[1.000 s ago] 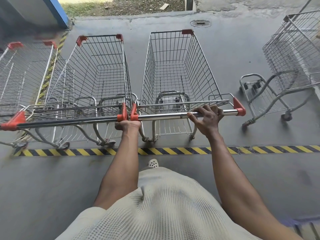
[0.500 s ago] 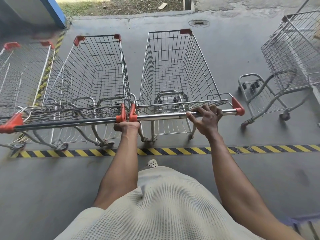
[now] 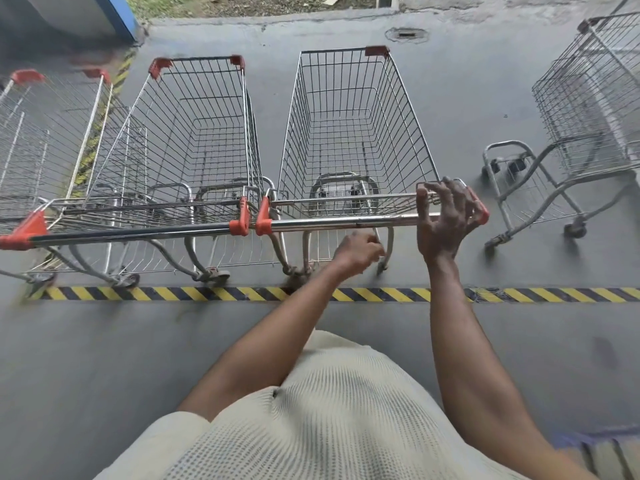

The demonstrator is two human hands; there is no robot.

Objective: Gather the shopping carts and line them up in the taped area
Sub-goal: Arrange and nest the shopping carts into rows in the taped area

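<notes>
Two hands cross the striped tape (image 3: 207,294): left hand (image 3: 356,251) blurred under the handle (image 3: 346,221), fingers unreadable; right hand (image 3: 446,216) grips its end. Beyond the fingers the cart (image 3: 405,133) stands in line; next, probably fetching the stray cart (image 3: 581,109) rightward.

single head-worn wide-angle view, looking forward and steeply down, close above the hands (image 3: 446,216)
</notes>
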